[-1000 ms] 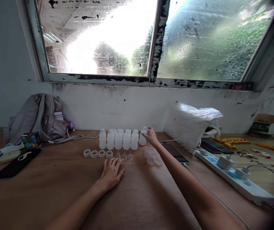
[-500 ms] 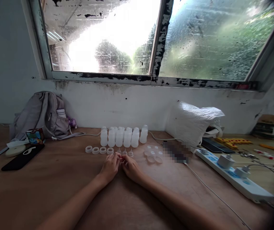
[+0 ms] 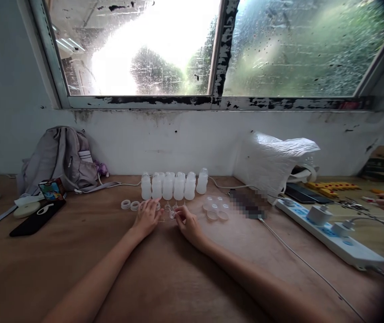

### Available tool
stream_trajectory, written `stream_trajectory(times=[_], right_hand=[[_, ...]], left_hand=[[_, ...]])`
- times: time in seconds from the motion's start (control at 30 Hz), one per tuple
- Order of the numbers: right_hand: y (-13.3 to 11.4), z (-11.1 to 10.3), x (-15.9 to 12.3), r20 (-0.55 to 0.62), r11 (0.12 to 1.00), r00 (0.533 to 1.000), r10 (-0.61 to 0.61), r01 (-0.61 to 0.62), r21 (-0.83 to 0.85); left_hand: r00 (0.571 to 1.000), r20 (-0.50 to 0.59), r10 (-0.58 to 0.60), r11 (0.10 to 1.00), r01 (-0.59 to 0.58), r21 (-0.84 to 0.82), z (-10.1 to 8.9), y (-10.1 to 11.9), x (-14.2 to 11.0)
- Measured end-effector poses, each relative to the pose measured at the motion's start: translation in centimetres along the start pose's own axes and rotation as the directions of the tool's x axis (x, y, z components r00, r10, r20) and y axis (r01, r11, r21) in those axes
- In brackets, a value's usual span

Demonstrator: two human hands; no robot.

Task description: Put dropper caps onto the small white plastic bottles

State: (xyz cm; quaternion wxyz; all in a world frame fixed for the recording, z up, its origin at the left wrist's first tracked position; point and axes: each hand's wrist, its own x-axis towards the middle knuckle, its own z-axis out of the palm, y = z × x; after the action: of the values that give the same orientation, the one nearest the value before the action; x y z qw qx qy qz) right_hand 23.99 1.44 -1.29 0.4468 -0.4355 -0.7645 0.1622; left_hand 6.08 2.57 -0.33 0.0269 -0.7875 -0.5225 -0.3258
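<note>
Now L hand (image 3: 146,217) sits apart from R hand (image 3: 189,225), partly hiding rings (image 3: 125,204).

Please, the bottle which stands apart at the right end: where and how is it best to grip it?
I would grip the bottle around its narrowed middle, coming from the right: it stands upright, and the other bottles line up on its left.

Left hand (image 3: 147,217) lies palm-down; right hand (image 3: 189,226) curls.
</note>
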Motion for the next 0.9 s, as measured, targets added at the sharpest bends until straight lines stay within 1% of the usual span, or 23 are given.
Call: stream_trajectory(times=[0.07, 0.1, 0.2, 0.27, 0.33, 0.43, 0.53, 0.6, 0.7, 0.8, 0.9], right_hand=[[0.1, 0.0, 0.0, 0.011, 1.0, 1.0, 0.003, -0.003, -0.01], [0.1, 0.1, -0.1, 0.028, 0.999, 1.0, -0.006, 0.007, -0.043], [-0.2, 0.2, -0.3, 0.129, 0.975, 0.988, -0.081, 0.105, -0.195], [-0.5, 0.2, -0.5, 0.197, 0.946, 0.971, -0.137, 0.188, -0.266], [-0.7, 0.2, -0.6, 0.231, 0.927, 0.959, -0.162, 0.228, -0.297], [-0.8, 0.2, -0.6, 0.244, 0.926, 0.955, -0.166, 0.236, -0.294], [-0.5, 0.2, -0.4, 0.244, 0.941, 0.953, -0.177, 0.237, -0.242], [-0.3, 0.2, -0.2, 0.211, 0.959, 0.963, -0.17, 0.211, -0.189], [0.0, -0.1, 0.0, 0.086, 0.989, 0.991, -0.102, 0.111, -0.099], [0.3, -0.2, 0.2, -0.02, 1.0, 1.0, 0.015, -0.015, 0.002], [0.7, -0.2, 0.3, -0.047, 0.993, 0.995, 0.089, -0.084, 0.086]], left_hand=[[0.998, 0.043, -0.045, 0.995, 0.041, 0.095, 0.4, -1.2, 0.1], [0.997, 0.055, -0.057, 0.991, 0.051, 0.121, 0.5, -1.7, 0.1], [0.999, 0.044, -0.024, 0.991, 0.018, 0.13, 0.7, -1.9, 0.1], [1.0, 0.008, 0.023, 0.996, -0.023, 0.09, 0.5, -1.4, 0.1], [0.998, -0.047, 0.05, 0.999, -0.049, 0.025, 0.0, -0.6, 0.1], [0.988, -0.132, 0.081, 0.991, -0.094, -0.098, -0.6, 0.5, 0.0], [0.974, -0.137, 0.182, 0.961, -0.206, -0.184, -1.0, 1.2, -0.3], [0.958, -0.11, 0.264, 0.936, -0.282, -0.211, -1.0, 1.5, -0.6], [0.939, -0.067, 0.336, 0.914, -0.343, -0.218, -0.9, 1.9, -0.8], [0.937, -0.033, 0.347, 0.916, -0.346, -0.204, -0.9, 2.2, -0.8], [0.939, 0.024, 0.344, 0.925, -0.334, -0.181, -0.8, 2.4, -0.8]])
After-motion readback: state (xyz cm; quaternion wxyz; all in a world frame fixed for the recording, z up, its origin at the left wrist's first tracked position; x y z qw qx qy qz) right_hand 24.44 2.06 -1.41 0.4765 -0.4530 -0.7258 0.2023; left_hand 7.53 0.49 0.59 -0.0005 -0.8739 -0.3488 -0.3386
